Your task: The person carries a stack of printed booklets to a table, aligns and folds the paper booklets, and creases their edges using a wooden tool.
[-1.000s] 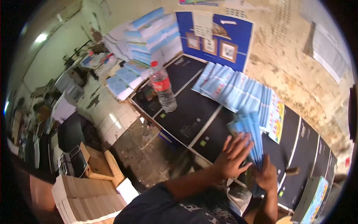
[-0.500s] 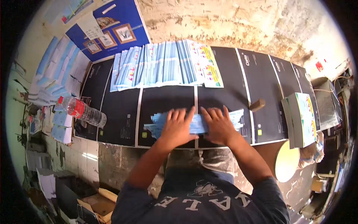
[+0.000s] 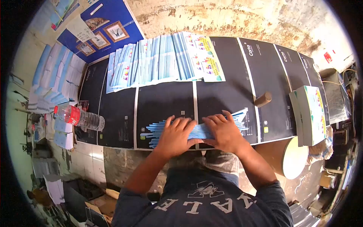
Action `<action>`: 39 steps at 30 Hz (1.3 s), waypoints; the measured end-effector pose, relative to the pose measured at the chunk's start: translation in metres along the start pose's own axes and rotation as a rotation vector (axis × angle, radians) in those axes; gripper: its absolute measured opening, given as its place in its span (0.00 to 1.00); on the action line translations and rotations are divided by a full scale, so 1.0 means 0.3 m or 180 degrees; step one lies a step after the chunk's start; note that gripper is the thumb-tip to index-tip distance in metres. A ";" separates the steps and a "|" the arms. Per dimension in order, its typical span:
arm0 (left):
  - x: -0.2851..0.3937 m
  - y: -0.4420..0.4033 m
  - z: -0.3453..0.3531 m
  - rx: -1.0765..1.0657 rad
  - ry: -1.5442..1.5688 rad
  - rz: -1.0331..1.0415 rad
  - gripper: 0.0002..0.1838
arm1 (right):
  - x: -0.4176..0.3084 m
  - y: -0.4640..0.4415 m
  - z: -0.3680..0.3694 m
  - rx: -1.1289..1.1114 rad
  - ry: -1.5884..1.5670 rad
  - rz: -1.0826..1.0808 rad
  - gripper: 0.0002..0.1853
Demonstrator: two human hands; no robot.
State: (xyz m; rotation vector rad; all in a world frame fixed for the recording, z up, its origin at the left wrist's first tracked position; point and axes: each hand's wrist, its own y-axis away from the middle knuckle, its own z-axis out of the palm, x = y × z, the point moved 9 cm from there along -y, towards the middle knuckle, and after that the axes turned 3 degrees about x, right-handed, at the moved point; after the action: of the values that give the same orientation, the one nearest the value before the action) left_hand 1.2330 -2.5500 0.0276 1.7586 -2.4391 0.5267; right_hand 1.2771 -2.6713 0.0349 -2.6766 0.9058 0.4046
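Note:
A bundle of thin blue folded booklets (image 3: 202, 131) lies across the black table near its front edge, its ends fanned unevenly. My left hand (image 3: 177, 135) is curled over the bundle's left part, and my right hand (image 3: 223, 133) wraps its right part. The thumbs point toward each other along the near side. Beyond the hands, a long overlapping row of blue and white booklets (image 3: 159, 60) rests at the back of the table, with a colourful yellow and white cover (image 3: 213, 64) showing at its right end.
A plastic bottle (image 3: 81, 118) with a red label lies at the table's left. To the right are a short wooden cylinder (image 3: 263, 99) and a thick booklet stack (image 3: 315, 115). Tall paper stacks (image 3: 56, 75) stand at the back left, beside a blue board (image 3: 102, 32).
The view has swung round to face the table. The bundle, upright and fanned a second ago, now lies flat sideways, and both hands have closed more round it.

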 end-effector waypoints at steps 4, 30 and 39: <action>0.008 0.007 0.023 -0.0323 0.0112 -0.0175 0.23 | 0.021 0.022 0.032 -0.0175 -0.0477 0.0159 0.22; -0.121 0.053 -0.130 0.0228 0.0273 -0.0165 0.20 | 0.229 0.143 -0.147 0.0613 -0.0208 0.0189 0.10; -0.275 0.141 -0.143 -0.0037 0.0359 -0.0505 0.15 | 0.215 0.138 -0.134 0.0504 -0.0222 0.0172 0.10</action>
State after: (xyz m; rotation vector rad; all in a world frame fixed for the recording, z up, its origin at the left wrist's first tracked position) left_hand 1.2156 -2.4497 0.0361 1.8439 -2.2013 0.5769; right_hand 1.3074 -2.7520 0.0420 -2.4840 0.9495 0.4173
